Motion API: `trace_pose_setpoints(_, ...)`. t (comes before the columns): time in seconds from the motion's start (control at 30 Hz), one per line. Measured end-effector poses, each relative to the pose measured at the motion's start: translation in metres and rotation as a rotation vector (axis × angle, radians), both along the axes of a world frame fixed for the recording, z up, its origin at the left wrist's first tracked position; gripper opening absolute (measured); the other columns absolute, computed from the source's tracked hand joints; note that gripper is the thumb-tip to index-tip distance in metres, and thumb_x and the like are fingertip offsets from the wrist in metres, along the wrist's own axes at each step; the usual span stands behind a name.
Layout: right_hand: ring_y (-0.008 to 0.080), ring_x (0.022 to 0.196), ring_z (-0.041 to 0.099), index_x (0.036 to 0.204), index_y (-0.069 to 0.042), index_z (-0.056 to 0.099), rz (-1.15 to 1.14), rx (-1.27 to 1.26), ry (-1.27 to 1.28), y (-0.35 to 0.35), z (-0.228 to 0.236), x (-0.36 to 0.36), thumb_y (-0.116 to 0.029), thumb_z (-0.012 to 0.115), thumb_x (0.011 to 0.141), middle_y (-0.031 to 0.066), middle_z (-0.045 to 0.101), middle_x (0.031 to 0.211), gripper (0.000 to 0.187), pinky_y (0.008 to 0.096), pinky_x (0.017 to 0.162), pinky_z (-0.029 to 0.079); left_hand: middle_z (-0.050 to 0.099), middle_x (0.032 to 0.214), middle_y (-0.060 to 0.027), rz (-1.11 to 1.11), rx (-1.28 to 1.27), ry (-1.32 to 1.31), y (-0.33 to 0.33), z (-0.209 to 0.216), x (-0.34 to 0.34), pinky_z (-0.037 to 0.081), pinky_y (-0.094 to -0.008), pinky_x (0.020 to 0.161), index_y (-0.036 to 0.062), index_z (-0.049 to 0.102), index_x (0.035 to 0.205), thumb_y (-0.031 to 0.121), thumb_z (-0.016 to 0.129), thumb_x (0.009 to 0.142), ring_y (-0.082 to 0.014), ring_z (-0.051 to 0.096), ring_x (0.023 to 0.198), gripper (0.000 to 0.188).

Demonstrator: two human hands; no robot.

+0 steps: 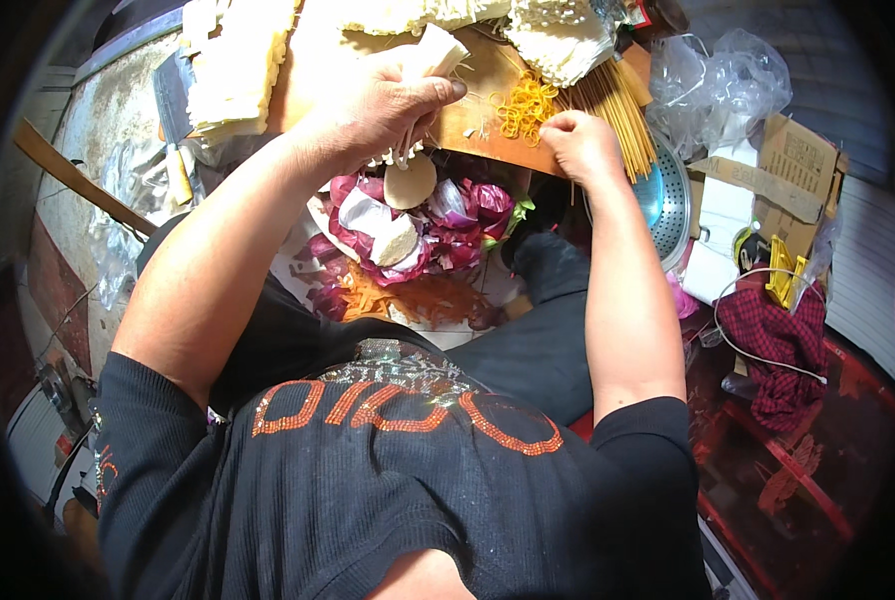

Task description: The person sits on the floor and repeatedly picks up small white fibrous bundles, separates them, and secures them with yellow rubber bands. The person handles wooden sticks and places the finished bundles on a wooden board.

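My left hand point(373, 105) is closed around a small bunch of enoki mushrooms point(438, 52). The pale cut base sticks up above the thumb, and thin stems with small caps hang below the fingers. At the front edge of an orange-brown board point(493, 140), my right hand point(586, 148) has its fingertips pinched together beside a heap of yellow rubber bands point(528, 106). Whatever is between those fingertips is too small to make out. Just right of that hand lies a sheaf of thin wooden skewers point(613, 112).
White enoki clumps point(563, 40) are piled at the back; a pale stack point(243, 65) and a cleaver point(175, 110) lie left. Below the board are purple onion skins and trimmings point(478, 208) and orange shreds point(408, 298). A metal colander point(673, 200) and plastic bags point(723, 80) are right.
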State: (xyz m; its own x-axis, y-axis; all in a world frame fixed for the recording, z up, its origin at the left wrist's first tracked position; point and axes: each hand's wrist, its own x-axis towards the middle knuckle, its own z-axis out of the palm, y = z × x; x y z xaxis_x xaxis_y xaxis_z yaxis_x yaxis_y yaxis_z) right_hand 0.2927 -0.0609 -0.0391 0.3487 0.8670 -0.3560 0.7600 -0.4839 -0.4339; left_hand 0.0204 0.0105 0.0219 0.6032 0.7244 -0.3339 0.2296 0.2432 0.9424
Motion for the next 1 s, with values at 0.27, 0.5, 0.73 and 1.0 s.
trace_pose_setpoints(0.27, 0.0298, 0.085, 0.067, 0.087, -0.011, 0.070, 0.010, -0.154, -0.241, 0.003, -0.004, -0.023, -0.029, 0.074, 0.073, 0.0130, 0.069, 0.088, 0.024, 0.0397, 0.077, 0.052, 0.047, 0.051, 0.0024, -0.024, -0.014, 0.088, -0.002, 0.010, -0.002, 0.034, -0.0234, 0.044, 0.0073, 0.056, 0.067, 0.032, 0.061, 0.093, -0.0059, 0.043, 0.046, 0.036)
trace_pose_setpoints(0.5, 0.0302, 0.085, 0.066, 0.087, -0.010, 0.069, 0.004, -0.132, -0.312, 0.006, -0.019, -0.020, -0.028, 0.068, 0.075, 0.0140, 0.069, 0.089, 0.022, 0.0411, 0.077, 0.052, 0.048, 0.058, 0.0039, -0.021, -0.040, 0.045, -0.003, 0.006, -0.003, 0.033, -0.0225, 0.045, 0.0070, 0.058, 0.073, 0.030, 0.064, 0.090, -0.0047, 0.043, 0.049, 0.030)
trace_pose_setpoints(0.73, 0.0134, 0.061, 0.060, 0.081, -0.006, 0.067, -0.300, 0.009, 0.321, 0.008, -0.003, -0.001, -0.018, 0.066, 0.078, 0.0043, 0.064, 0.066, 0.013, 0.0286, 0.059, 0.049, 0.049, 0.060, 0.0036, 0.003, -0.027, 0.059, -0.001, 0.004, -0.002, 0.034, -0.0226, 0.046, 0.0054, 0.062, 0.080, 0.030, 0.065, 0.090, -0.0049, 0.044, 0.051, 0.027)
trace_pose_setpoints(1.0, 0.0075, 0.062, 0.059, 0.093, -0.005, 0.062, -0.170, -0.007, 1.023, 0.003, 0.076, -0.084, -0.013, 0.064, 0.086, 0.0014, 0.063, 0.079, 0.011, 0.0197, 0.054, 0.046, 0.055, 0.061, -0.0001, -0.015, -0.050, 0.062, -0.010, -0.017, -0.001, 0.040, -0.0250, 0.048, 0.0033, 0.064, 0.083, 0.026, 0.067, 0.086, -0.0078, 0.051, 0.054, 0.023)
